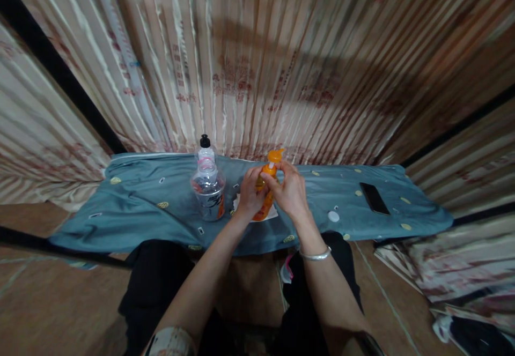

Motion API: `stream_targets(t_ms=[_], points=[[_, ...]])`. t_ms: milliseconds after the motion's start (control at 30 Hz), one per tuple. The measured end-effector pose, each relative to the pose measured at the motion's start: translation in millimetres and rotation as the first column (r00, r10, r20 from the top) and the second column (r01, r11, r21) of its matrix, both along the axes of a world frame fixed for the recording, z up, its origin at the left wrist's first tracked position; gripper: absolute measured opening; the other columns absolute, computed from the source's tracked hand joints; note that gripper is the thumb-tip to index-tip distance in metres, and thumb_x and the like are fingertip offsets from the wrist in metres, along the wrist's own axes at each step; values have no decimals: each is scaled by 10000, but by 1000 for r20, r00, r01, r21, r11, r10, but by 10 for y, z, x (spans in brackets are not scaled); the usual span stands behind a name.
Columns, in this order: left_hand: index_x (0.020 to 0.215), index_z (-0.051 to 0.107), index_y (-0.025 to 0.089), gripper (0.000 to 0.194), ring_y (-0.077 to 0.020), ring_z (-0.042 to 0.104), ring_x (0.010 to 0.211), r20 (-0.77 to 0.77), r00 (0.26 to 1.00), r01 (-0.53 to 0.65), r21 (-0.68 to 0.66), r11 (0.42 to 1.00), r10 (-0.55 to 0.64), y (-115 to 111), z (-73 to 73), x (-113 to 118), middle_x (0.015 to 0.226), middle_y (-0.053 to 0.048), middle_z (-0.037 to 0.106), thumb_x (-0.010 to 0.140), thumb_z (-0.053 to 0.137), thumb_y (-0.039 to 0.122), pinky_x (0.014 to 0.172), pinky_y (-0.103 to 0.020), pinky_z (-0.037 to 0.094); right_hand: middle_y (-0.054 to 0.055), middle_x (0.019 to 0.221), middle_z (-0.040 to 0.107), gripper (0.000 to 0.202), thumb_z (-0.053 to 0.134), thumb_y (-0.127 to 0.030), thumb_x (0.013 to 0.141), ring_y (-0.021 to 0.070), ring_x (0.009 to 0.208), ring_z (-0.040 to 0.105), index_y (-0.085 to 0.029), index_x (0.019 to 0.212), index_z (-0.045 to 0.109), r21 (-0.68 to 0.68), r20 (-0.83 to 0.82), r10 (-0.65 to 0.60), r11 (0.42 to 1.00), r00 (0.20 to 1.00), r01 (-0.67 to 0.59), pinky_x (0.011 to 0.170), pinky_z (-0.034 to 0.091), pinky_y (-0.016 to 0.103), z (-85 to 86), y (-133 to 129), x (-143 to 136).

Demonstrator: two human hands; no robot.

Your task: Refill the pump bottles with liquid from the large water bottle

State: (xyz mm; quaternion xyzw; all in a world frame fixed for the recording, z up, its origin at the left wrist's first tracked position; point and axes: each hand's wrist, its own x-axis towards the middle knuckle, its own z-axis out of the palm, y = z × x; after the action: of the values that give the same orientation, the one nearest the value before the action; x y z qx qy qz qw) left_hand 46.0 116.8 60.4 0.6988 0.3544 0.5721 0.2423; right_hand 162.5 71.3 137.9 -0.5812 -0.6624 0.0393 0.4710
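Observation:
An orange pump bottle (pixel 262 212) stands in front of me, tilted slightly, with an orange pump head (pixel 275 156) at its top. My left hand (pixel 251 195) is wrapped round the body of the bottle from the left side. The fingers of my right hand (pixel 292 187) close on the neck and collar just below the pump head. White paper (pixel 273 213) lies under the bottle's base. To the left of my hands stands a clear plastic bottle (pixel 210 198) with dark and orange print. Right behind it shows a bottle with a black cap (pixel 205 141).
All this stands on a narrow surface covered with a blue-green patterned cloth (pixel 140 200). A white round cap (pixel 333 216) and a dark phone (pixel 374 199) lie to the right. Striped curtains (pixel 257 66) hang close behind, and dark poles (pixel 60 66) slant at the sides.

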Motion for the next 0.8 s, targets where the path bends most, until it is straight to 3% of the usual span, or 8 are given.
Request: stream_targets(t_ms=[233, 400, 533, 600, 700, 800], points=[[1185, 623, 222, 326, -309, 648, 1114, 5, 1000, 1, -8, 1000, -1, 21, 6, 8, 1165, -143, 683, 906, 627, 391, 996, -480, 512, 199, 1112, 733, 356, 619, -500, 931, 353, 1159, 665, -162, 1020, 684, 48, 22, -72, 996, 997, 70, 1038, 497, 528, -44, 19, -96], [1233, 596, 203, 403, -311, 636, 1180, -11, 1000, 16, -41, 999, -17, 16, 59, -2, 1221, -146, 673, 875, 654, 379, 1045, -482, 495, 181, 1103, 743, 429, 650, -525, 897, 347, 1099, 697, -150, 1103, 673, -63, -80, -12, 998, 997, 7, 989, 532, 495, -62, 16, -34], [1359, 492, 169, 736, -333, 589, 1292, -21, 999, 39, -95, 995, -41, -49, 0, -88, 1382, -184, 604, 727, 794, 392, 1110, -506, 457, 164, 1357, 670, 714, 720, -600, 815, 328, 1251, 646, -185, 1370, 547, -134, -296, 124, 976, 947, -170, 1046, 516, 464, -317, -68, 59], [1388, 459, 166, 863, -341, 599, 1281, -22, 998, 52, -139, 989, -56, -115, -85, -156, 1401, -193, 590, 646, 847, 374, 1091, -518, 473, 145, 1377, 664, 800, 760, -606, 769, 312, 1256, 647, -206, 1412, 503, -169, -386, 146, 959, 911, -226, 1055, 514, 458, -501, -112, 70], [1384, 469, 184, 894, -328, 625, 1246, -17, 996, 86, -195, 977, -91, -224, -233, -253, 1365, -168, 626, 590, 862, 304, 1058, -516, 499, 116, 1296, 714, 809, 823, -567, 707, 302, 1180, 690, -226, 1374, 515, -245, -445, 116, 938, 888, -245, 1034, 529, 469, -740, -144, 45], [1357, 503, 174, 851, -333, 637, 1232, 5, 994, 105, -241, 965, -107, -270, -324, -317, 1335, -166, 650, 592, 859, 287, 1053, -526, 498, 117, 1213, 746, 804, 863, -544, 654, 312, 1123, 711, -214, 1313, 542, -305, -435, 71, 927, 897, -221, 1009, 542, 484, -874, -150, 29]])
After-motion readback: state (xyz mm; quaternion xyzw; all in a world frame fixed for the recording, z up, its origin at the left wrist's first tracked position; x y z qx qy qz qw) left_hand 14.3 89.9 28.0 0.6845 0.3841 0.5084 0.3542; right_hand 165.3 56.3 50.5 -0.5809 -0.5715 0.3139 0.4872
